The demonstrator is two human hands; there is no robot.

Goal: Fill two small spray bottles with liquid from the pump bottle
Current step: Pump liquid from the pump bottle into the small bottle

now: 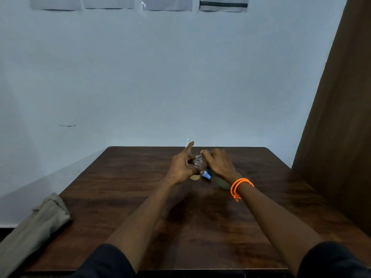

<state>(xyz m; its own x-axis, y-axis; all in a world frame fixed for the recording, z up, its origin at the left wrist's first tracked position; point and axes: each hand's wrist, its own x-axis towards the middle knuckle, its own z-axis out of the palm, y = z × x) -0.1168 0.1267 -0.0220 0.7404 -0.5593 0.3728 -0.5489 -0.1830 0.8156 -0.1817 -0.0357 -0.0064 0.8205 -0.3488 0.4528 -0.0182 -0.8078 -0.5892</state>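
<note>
Holding a small clear spray bottle [198, 163] between both hands above the far middle of the bench [124, 207], the person looks to be working at its neck. The left hand [181, 167] curls its lower fingers round the bottle's body while the forefinger sticks out straight toward twelve o'clock. The right hand [217, 163] pinches something at the bottle's top, perhaps the spray cap or its thread; blur hides which. At about six o'clock from the bottle a blue-tipped piece [206, 175] lies on the bench, and at four o'clock an olive-green shape [221, 182], possibly the pump bottle, is half hidden under the right wrist.

The little bottle is probably light, thin-walled plastic, smooth and apt to slip when wet, so squeezing hard could buckle it. It is best gripped low round the body, leaving the neck free for turning.
</note>
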